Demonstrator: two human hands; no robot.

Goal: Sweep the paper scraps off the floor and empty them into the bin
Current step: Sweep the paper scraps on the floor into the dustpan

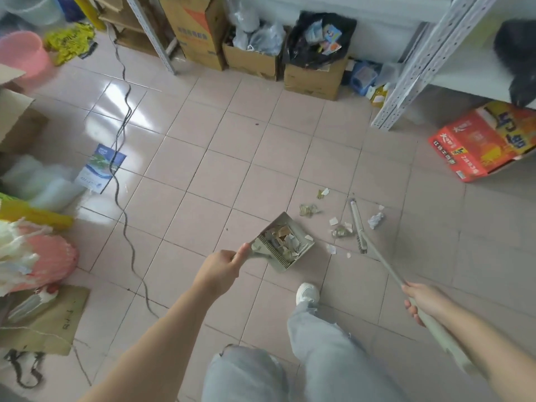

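Pink tiled floor [232, 158], cluttered storeroom. Left hand [223, 265] fingers wrapped round the dustpan [278, 221] handle, with the pan mouth angled toward the loose paper scraps [342, 231] to catch them. Some are already inside. Right hand [423, 300] fingers curled round the broom [358, 224] shaft, head among the scraps. Bag-lined box [314, 79] at the wall is probably the bin.

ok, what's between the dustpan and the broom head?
Head view: only loose paper scraps on floor tiles between the dustpan and broom head.
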